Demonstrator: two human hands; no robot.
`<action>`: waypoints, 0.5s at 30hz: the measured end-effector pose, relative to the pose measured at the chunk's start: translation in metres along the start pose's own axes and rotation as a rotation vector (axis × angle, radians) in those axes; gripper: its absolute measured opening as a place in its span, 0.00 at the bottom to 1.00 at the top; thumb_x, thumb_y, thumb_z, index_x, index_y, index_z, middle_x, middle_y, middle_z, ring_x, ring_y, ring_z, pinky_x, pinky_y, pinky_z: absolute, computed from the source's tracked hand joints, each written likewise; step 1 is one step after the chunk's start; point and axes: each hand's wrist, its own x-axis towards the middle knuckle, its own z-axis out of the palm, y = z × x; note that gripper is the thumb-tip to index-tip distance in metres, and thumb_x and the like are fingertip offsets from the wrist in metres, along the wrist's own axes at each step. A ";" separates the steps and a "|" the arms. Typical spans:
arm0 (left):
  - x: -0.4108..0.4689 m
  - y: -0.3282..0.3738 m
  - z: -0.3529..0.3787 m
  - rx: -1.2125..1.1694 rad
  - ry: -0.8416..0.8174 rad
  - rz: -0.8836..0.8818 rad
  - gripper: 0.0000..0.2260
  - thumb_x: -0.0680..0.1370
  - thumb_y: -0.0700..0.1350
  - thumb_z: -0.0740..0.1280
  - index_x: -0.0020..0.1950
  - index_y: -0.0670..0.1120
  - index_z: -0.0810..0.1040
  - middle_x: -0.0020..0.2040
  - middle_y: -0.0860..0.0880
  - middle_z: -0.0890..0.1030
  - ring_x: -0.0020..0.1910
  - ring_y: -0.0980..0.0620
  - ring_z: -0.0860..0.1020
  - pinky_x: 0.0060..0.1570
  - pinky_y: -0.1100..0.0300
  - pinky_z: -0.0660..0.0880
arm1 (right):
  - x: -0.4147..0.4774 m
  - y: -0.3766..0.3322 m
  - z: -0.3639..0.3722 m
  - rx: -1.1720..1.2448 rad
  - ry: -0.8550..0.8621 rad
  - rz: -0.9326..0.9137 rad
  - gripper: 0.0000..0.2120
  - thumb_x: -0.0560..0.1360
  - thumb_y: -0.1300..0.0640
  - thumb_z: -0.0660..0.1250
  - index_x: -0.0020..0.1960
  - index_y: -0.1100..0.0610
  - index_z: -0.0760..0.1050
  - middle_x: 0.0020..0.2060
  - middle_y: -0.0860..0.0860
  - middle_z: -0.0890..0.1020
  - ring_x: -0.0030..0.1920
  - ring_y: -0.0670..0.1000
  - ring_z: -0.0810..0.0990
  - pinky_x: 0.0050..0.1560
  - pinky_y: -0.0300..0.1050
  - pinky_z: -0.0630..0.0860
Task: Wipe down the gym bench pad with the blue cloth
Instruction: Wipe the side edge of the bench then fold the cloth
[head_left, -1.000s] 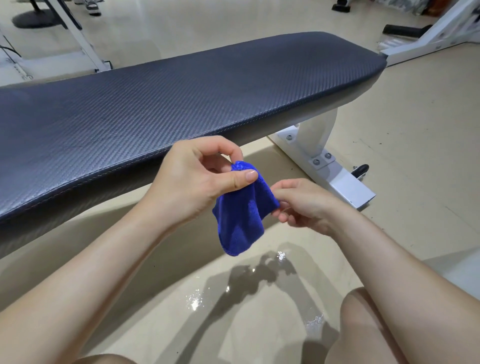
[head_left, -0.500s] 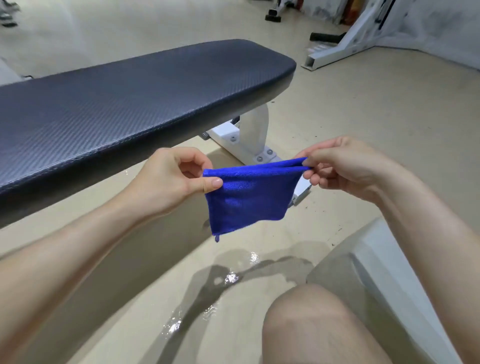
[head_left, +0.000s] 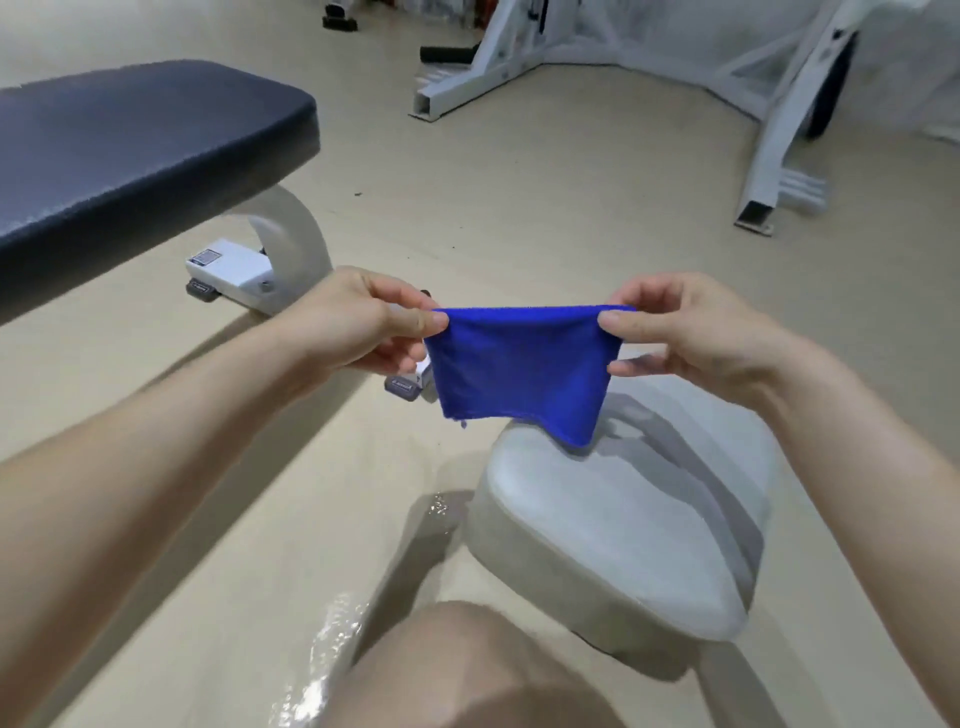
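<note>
The blue cloth (head_left: 519, 371) hangs spread out in the air in front of me, stretched between both hands. My left hand (head_left: 358, 322) pinches its upper left corner between thumb and fingers. My right hand (head_left: 685, 332) pinches the upper right corner the same way. The dark textured bench pad (head_left: 130, 150) lies at the upper left, well apart from the cloth and hands. Its white curved leg and foot (head_left: 249, 270) stand on the floor just beyond my left hand.
A pale grey padded seat (head_left: 623, 545) sits on the floor below the cloth. My bare knee (head_left: 467, 670) fills the bottom centre. White machine frames (head_left: 769, 156) stand at the back right. The beige floor is glossy, with bright reflections near my knee.
The cloth went from bunched to stretched flat between my hands. My view swung right, so the bench pad slid to the left and the grey seat came into sight.
</note>
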 end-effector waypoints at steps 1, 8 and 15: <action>0.011 0.007 0.018 -0.041 -0.032 -0.014 0.05 0.74 0.41 0.72 0.49 0.42 0.82 0.33 0.45 0.82 0.30 0.51 0.79 0.35 0.62 0.79 | -0.002 0.005 -0.015 0.141 0.027 0.036 0.04 0.76 0.64 0.67 0.42 0.59 0.75 0.36 0.52 0.80 0.37 0.48 0.82 0.41 0.43 0.82; 0.067 0.035 0.099 -0.302 -0.055 0.064 0.02 0.75 0.42 0.71 0.46 0.45 0.82 0.44 0.42 0.85 0.46 0.48 0.84 0.48 0.59 0.79 | -0.007 0.023 -0.076 0.260 0.380 -0.135 0.09 0.72 0.69 0.69 0.39 0.58 0.72 0.38 0.60 0.76 0.45 0.57 0.78 0.54 0.51 0.81; 0.076 -0.012 0.142 0.034 0.051 0.014 0.04 0.73 0.38 0.71 0.39 0.46 0.81 0.35 0.44 0.83 0.32 0.49 0.80 0.37 0.61 0.77 | -0.023 0.085 -0.055 -0.281 0.370 -0.192 0.11 0.69 0.70 0.69 0.36 0.56 0.75 0.48 0.49 0.84 0.54 0.37 0.80 0.57 0.34 0.75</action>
